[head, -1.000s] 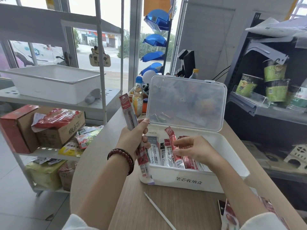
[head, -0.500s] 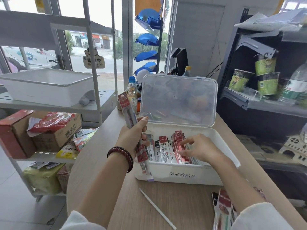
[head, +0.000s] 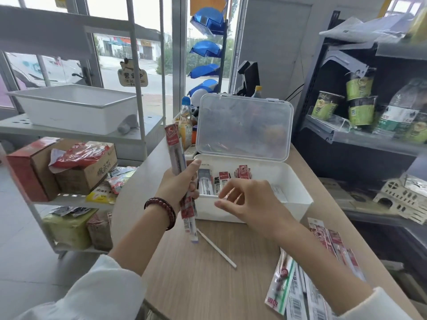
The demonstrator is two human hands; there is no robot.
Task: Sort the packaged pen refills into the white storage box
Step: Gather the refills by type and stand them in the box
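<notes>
Inside the white storage box [head: 293, 179], filed some refill packs [head: 223, 181] upright already. Gripping another bundle [head: 176, 148] in the left hand [head: 178, 183], right hand [head: 251, 202] empty and relaxed. Yet to sort: loose packs [head: 293, 289] on the table [head: 184, 285].

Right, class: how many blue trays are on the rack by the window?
4, up the rack: top tray, second tray, third tray, lowest tray. Others may be hidden below.

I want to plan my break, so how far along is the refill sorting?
Partly done. Several sorted packs stand in the white storage box. The left hand grips at least one refill pack upright beside it; the right hand hovers empty over its front. Left to sort: loose packs on the table by the right forearm.
</notes>
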